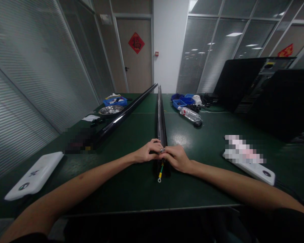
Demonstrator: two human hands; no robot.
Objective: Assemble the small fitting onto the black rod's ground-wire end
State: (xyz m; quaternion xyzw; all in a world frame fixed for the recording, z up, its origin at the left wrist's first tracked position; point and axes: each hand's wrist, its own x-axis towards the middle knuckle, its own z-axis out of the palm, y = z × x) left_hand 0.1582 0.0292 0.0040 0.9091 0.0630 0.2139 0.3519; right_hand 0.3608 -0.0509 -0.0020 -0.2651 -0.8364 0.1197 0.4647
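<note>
My left hand [150, 151] and my right hand [178, 158] meet over the near end of a long black channel-like profile [161, 118], which runs away from me along the table. Between my closed fingertips is a small shiny metal part [162, 150], too small to name exactly; both hands pinch it. Below my fingers a green-and-yellow wire [162, 167] sticks out toward me, ending in a ring terminal [159, 180]. My fingers hide where the wire begins.
A second long black profile [126, 113] lies slantwise on the green table [131, 189]. Further off are a metal bowl [110, 110], blue bins [178, 104] and a plastic bottle [190, 114]. White devices [35, 175] lie left and right; large dark equipment [281, 101] stands at right.
</note>
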